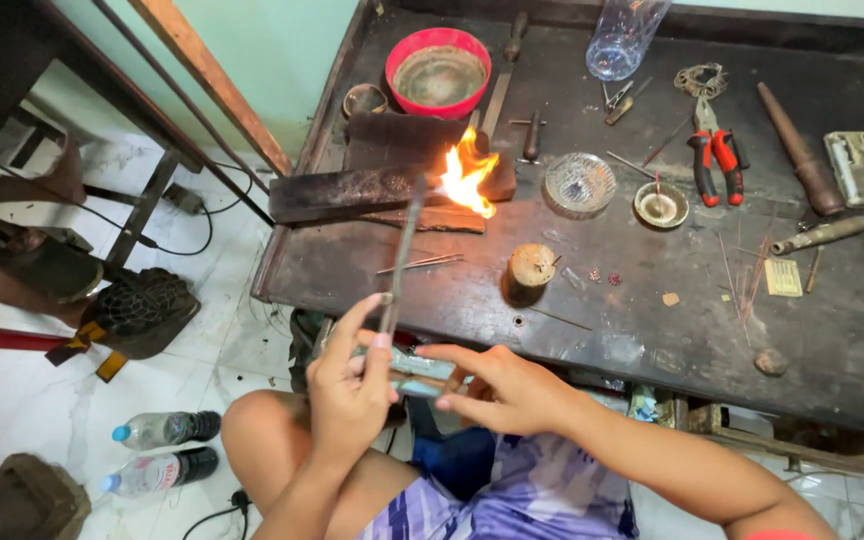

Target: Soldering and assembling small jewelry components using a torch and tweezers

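My left hand (350,388) grips long thin metal tweezers (401,255) whose tips reach up toward an orange flame (468,175). The flame burns on a charred black block (382,185) lying on the dark workbench (572,300). My right hand (500,385) hovers beside the left one with fingers spread, fingertips close to the lower end of the tweezers and to a light-coloured object under them. I cannot tell whether it touches them. Both hands are in front of the bench's near edge, above my knees.
On the bench stand a red bowl (439,70), a clear plastic bottle (624,38), a glass dish (580,183), a small brass dish (661,204), red-handled pliers (712,158), a wooden stump (531,267) and a tapered mandrel (800,150). Two bottles (162,448) lie on the white floor at left.
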